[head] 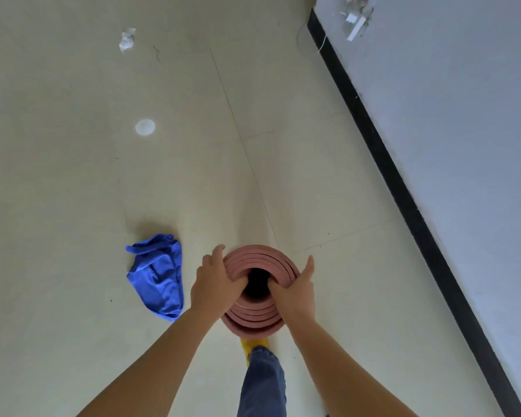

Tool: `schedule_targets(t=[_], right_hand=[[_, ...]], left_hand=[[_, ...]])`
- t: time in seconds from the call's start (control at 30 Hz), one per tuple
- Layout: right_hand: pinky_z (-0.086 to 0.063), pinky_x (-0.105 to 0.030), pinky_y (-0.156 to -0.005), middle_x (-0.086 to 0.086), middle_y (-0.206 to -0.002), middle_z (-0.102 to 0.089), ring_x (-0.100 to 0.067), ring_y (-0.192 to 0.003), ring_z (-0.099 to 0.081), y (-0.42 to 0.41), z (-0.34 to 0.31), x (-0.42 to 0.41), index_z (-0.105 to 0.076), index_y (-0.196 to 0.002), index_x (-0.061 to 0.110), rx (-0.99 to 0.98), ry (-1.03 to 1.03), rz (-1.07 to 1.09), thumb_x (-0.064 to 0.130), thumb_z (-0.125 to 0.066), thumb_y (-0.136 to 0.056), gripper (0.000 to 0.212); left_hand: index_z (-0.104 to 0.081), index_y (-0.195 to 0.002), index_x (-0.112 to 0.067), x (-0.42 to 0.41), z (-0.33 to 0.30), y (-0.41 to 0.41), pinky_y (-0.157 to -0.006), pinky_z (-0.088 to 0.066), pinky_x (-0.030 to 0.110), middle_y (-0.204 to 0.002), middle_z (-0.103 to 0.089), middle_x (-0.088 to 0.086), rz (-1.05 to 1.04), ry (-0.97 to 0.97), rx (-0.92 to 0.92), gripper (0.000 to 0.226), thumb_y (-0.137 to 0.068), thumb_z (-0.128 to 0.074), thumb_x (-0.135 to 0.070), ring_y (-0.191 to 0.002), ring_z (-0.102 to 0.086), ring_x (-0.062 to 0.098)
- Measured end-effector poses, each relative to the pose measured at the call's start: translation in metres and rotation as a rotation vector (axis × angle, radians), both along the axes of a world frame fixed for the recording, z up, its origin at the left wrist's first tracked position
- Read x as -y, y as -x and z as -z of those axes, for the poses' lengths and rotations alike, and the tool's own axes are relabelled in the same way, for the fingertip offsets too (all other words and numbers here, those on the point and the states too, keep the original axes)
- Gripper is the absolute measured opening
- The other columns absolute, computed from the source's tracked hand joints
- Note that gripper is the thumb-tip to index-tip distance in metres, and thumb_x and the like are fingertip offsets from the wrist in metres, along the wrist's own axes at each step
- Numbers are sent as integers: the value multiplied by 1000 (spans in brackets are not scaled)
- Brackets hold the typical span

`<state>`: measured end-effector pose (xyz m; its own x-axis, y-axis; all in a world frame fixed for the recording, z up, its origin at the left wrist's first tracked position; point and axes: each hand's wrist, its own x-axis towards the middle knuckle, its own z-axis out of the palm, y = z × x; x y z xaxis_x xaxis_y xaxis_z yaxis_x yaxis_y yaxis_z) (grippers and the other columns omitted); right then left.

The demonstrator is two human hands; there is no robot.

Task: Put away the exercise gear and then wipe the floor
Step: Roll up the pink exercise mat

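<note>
- Down on the pale tiled floor [73,182], near its right edge where a black skirting board [403,200] met the grey-white wall [463,130], a rolled pink exercise mat [254,322] stood upright on its end.
- Both hands grasped the top of the roll: the left hand [214,287] wrapped its left side with the thumb hooked into the dark hollow core, and the right hand [297,288] did likewise on the right side.
- Just left of the mat, a crumpled blue cloth [157,275] lay on the floor, close to the left hand but apart from the roll.
- Behind the roll, a leg in blue denim [263,383] and a yellow-clad foot [250,344] stood against the roll's base.
- Farther off toward the floor's far edge lay a scrunched white paper [127,40], and nearer, a round white spot [145,127], well apart from the mat.
- The mat looked like thick foam, wound in loose spiral layers; the cloth looked soft and folded, the floor smooth and faintly glossy with thin grout lines.
- High on the wall, torn white scraps [355,21] hung from the surface.
- Open floor stretched ahead and leftward; to the right, a strip of floor lay between the roll and the skirting.
</note>
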<state>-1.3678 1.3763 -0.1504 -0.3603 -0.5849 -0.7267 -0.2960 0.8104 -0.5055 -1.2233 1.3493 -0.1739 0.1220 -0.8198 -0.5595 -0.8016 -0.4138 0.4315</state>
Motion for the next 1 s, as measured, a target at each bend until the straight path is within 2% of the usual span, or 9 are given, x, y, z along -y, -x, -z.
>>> schedule_targets(t=[0.07,0.13,0.23,0.43,0.53,0.63,0.73,0.9,1.0], right_hand=[[-49,-27,-65,-3,-106,-58,-19,-83,-55,6,-6,-3,-3,-151,24,77,-81,-7,18,-59,-86,86],[-52,-29,-70,-6,-111,-58,-20,-86,-54,15,-14,-7,-28,-144,20,87,-112,-90,13,-55,-86,64],[-53,-33,-83,-6,-110,-59,-21,-93,-55,34,-29,-12,-44,-132,16,87,-93,-100,10,-54,-84,50],[-48,-29,-81,-7,-114,-58,-22,-96,-55,97,-75,-42,-42,-134,13,84,-45,-72,11,-60,-83,53],[-44,-27,-75,-5,-109,-55,-21,-93,-54,129,-99,-74,-41,-134,13,54,-8,-20,11,-59,-85,53],[-44,-28,-77,-5,-108,-55,-21,-93,-54,159,-123,-123,-40,-134,14,20,42,52,11,-59,-84,53],[-44,-30,-79,-5,-109,-56,-22,-96,-54,185,-146,-189,-41,-134,14,-2,100,164,11,-58,-84,53],[-47,-31,-80,-6,-110,-58,-24,-99,-56,224,-179,-340,-42,-133,14,-7,190,404,10,-58,-85,51],[-54,-36,-84,-7,-113,-61,-25,-101,-60,243,-193,-454,-44,-131,14,18,225,604,10,-57,-84,49]], left_hand=[[-33,-139,-28,5,-2,-9,-85,-49,35,-125,-48,8,-106,-225,-197,83,-66,-71,-41,-107,-55,26],[-40,-135,-26,8,-9,-9,-87,-50,35,-122,-56,4,-117,-355,-315,80,-61,-70,-34,-103,-58,22],[-41,-135,-21,11,-34,8,-80,-43,28,-115,-57,1,4,-381,-316,65,-76,-66,-19,-99,-54,19],[-42,-130,-20,-1,-86,71,-75,-53,36,-115,-56,2,136,-368,-374,56,-78,-66,-20,-103,-56,24],[-45,-129,-19,-20,-107,108,-84,-55,43,-118,-60,5,218,-327,-372,56,-76,-64,-17,-104,-59,26],[-46,-128,-18,-52,-127,146,-81,-53,37,-118,-61,6,320,-284,-388,58,-73,-65,-16,-102,-60,24],[-46,-127,-20,-99,-150,185,-68,-52,32,-116,-60,5,440,-259,-398,56,-75,-66,-16,-100,-61,24],[-40,-123,-24,-208,-194,263,-69,-59,45,-113,-58,6,745,-316,-345,56,-75,-67,-17,-98,-62,30],[-40,-127,-19,-299,-216,316,-75,-59,46,-113,-59,7,1007,-329,-292,60,-73,-66,-22,-97,-63,29]])
